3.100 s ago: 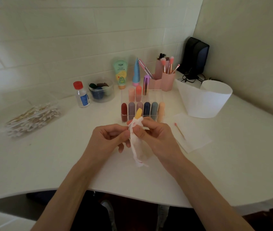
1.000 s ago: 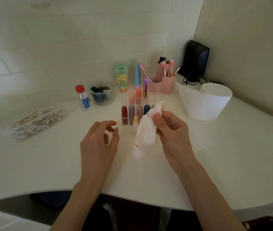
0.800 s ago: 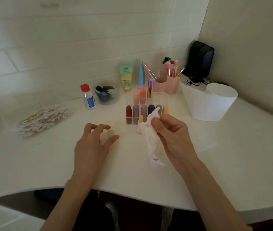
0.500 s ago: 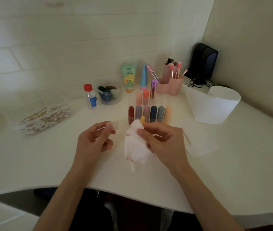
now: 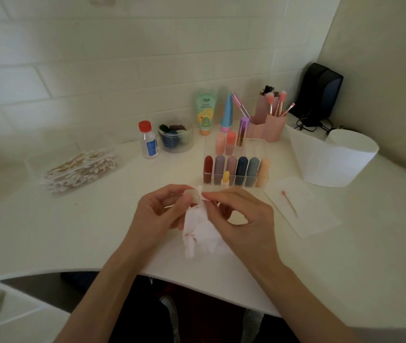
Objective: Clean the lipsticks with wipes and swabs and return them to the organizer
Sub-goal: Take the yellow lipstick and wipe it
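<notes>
My left hand point(image 5: 159, 214) pinches a small pale lipstick cap point(image 5: 191, 194) above the table's front. Beside it my right hand point(image 5: 244, 224) pinches the top of a white wipe point(image 5: 202, 235), stained pink, against the cap; the wipe hangs down between both hands. An uncapped yellow lipstick point(image 5: 226, 179) stands on the table just in front of the clear organizer point(image 5: 255, 147). Several capped lipsticks fill the organizer's front row, and two orange ones and a metallic one stand behind.
A used swab point(image 5: 289, 203) lies on a white sheet point(image 5: 306, 219) at the right. Behind it stands a white paper roll point(image 5: 333, 159). A clear box of cotton swabs point(image 5: 80, 169) sits left. A red-capped bottle point(image 5: 148, 141), sponge jar point(image 5: 176, 136), tubes and pink brush holder point(image 5: 272, 125) line the wall.
My left hand picked the small cap up from the table and brought it to the wipe. My right hand lowered the wipe onto the cap. The yellow lipstick stays standing by the organizer.
</notes>
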A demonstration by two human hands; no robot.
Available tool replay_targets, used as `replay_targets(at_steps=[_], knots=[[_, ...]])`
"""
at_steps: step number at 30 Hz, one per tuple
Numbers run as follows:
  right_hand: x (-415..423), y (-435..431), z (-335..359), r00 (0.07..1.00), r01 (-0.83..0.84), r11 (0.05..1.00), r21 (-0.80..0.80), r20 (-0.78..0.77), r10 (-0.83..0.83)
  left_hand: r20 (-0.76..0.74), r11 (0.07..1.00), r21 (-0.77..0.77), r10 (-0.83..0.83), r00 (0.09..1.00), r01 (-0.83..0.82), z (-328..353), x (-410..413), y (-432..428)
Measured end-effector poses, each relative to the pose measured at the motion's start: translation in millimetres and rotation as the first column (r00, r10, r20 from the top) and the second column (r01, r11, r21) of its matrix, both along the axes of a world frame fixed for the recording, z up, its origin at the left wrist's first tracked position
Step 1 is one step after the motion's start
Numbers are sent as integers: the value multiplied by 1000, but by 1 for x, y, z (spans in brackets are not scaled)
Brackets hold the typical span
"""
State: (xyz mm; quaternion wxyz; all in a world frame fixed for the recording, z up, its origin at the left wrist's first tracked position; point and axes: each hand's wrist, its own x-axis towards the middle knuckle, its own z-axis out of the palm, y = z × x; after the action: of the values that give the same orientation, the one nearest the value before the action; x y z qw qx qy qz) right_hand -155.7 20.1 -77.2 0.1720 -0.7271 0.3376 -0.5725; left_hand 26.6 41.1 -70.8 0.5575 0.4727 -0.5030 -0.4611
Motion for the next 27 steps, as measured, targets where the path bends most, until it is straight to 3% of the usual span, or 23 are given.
replay_targets(at_steps=[3, 9, 15, 20, 27], knots=[[3, 0, -6, 997, -6, 997, -83, -77, 0, 12, 1000, 2, -8, 1000, 8, -1, 1, 1], [1, -6, -12, 987, -55, 997, -56, -154, 46, -27, 999, 7, -36, 999, 36, -3, 2, 0], [0, -9, -12, 993, -90, 996, -10, -84, 88, 20, 998, -68, -8, 1000, 10, -1, 0, 0], [4, -4, -7, 984, -173, 969, 178, 74, 162, 57, 988, -147, 58, 997, -49, -5, 2, -2], [1, -1, -6, 977, -208, 964, 166, 75, 198, 48, 996, -37, -75, 996, 77, -1, 1, -1]])
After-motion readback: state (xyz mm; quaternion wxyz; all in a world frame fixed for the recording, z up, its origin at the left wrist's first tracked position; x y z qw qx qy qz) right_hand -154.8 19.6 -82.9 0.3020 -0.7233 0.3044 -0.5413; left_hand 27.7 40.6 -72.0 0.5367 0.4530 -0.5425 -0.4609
